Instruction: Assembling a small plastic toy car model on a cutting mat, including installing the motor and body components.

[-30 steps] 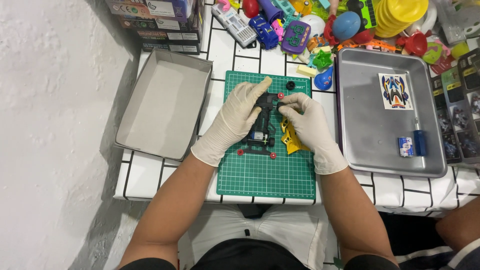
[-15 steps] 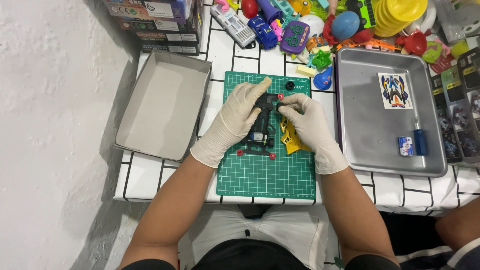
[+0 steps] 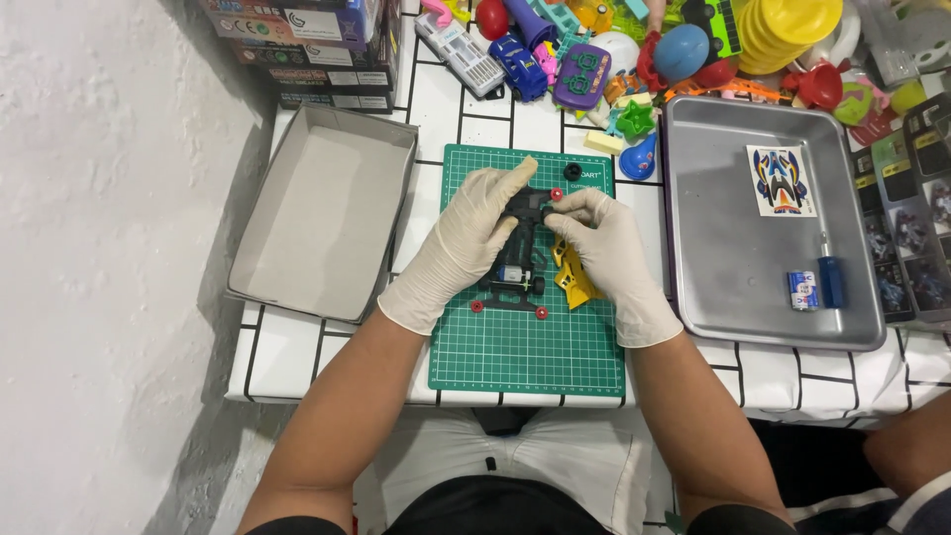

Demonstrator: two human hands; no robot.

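Toy pile (image 3: pixel 644 50) beyond green mat (image 3: pixel 525 357)

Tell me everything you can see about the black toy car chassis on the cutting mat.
The black toy car chassis looks like plastic, lying lengthwise on the green cutting mat. A small silver motor sits near its rear, and small red rollers stick out at its corners. The gloved left hand grips its left side; the gloved right hand pinches its front. A yellow plastic part lies against its right side.
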